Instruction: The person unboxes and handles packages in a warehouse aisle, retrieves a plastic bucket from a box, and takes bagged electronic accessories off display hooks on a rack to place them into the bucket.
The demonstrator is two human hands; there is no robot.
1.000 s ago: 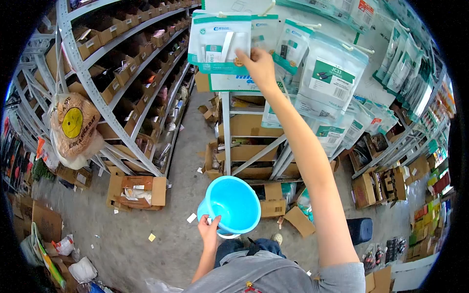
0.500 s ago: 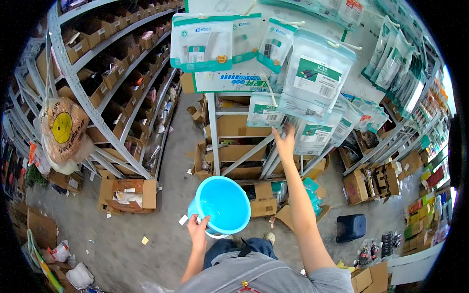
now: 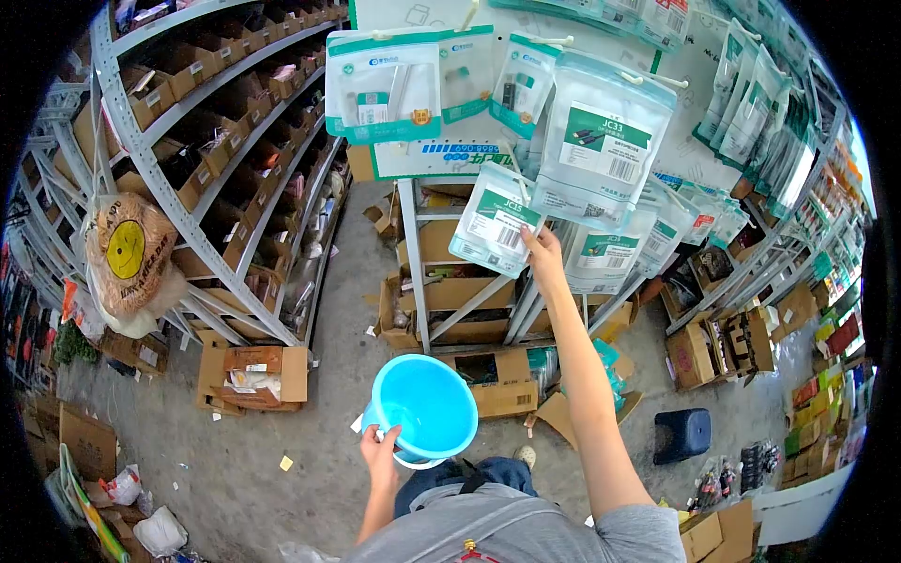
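My left hand (image 3: 381, 450) grips the rim of a light blue bucket (image 3: 425, 406), whose inside shows nothing in it. Up at the rack, my right hand (image 3: 542, 251) pinches the lower right edge of a small green and white JC35 packet (image 3: 497, 218), which hangs tilted from a peg. Right above my hand is a larger JC33 packet (image 3: 603, 141). Two white and green pouches (image 3: 384, 86) hang at the upper left of the display board, with a narrower packet (image 3: 523, 84) beside them.
Tall shelving (image 3: 202, 239) with many cardboard bins stands at the left, a smiley-face bag (image 3: 129, 253) hanging from it. Open boxes (image 3: 251, 377) lie on the floor. A dark blue stool (image 3: 682, 435) is at the right. More packets (image 3: 755, 98) hang at the upper right.
My right hand came down from the upper left pouch to the small JC35 packet and took hold of its edge; the packet now tilts. The bucket stays in my left hand.
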